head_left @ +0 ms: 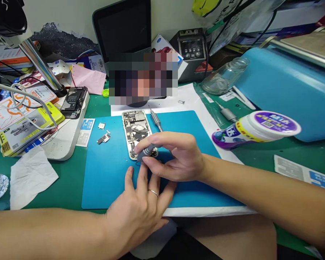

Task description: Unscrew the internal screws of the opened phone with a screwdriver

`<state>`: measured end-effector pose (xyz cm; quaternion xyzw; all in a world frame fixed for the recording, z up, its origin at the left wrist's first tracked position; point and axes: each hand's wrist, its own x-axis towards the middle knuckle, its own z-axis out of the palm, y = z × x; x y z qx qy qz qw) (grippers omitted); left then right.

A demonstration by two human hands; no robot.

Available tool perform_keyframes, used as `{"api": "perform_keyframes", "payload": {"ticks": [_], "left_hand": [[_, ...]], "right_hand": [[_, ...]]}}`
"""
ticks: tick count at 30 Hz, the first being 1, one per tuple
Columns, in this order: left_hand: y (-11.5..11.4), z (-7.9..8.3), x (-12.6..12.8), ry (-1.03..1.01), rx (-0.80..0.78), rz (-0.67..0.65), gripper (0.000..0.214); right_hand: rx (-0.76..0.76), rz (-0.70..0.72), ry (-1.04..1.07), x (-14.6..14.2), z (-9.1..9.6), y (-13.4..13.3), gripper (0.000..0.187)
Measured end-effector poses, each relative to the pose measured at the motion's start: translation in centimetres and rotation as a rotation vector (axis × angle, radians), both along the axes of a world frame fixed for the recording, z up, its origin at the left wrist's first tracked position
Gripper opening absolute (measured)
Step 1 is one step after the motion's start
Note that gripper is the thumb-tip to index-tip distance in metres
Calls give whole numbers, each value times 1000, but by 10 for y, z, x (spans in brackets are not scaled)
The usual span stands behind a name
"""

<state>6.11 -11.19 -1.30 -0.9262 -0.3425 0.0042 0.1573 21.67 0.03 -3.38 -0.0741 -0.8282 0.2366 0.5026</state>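
Observation:
An opened phone [135, 128] with its inner parts bare lies on the blue mat [105, 184]. My right hand [176, 155] reaches over its lower end, fingers closed around a grey screwdriver [145, 153]. The tool's tip is not clearly visible. From the near side, my left hand [144, 198] lies with its fingers spread and stretched toward the phone's bottom edge, a ring on one finger. Its middle fingertip is close beneath the screwdriver; whether they touch I cannot tell. A second screwdriver [156, 119] rests beside the phone's right edge. Small metal parts [103, 138] sit left of the phone.
Right of the mat, a white and purple plastic tub [256, 128] leans on its side near a glass jar [224, 76]. Another screwdriver [226, 112] lies there. On the left are a yellow box [29, 130], a second opened phone [74, 102] and a tissue [32, 177].

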Motion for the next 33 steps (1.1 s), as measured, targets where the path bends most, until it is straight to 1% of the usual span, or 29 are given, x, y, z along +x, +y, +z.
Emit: {"api": "perform_keyframes", "payload": {"ticks": [10,17,21,24,29,33], "left_hand": [[1,2,0,9,-1,-8,87],[0,1,0,4,-9,0,88],[-1,1,0,-20,-27,23,86],[0,0,-1,-27,-49,29,83],[1,-1,-1,-27,-57,20,84],[0,-1,-1,-17,-66,16,79]], "right_hand": [[-6,-22,24,1,2,2,68],[-28,-17,29,0,3,2,66],[-59,17,15,0,3,1,63],[-88,63,4,-1,5,0,60],[-162,148,24,-4,11,-1,54],[-189,190,20,-4,7,-2,53]]}}
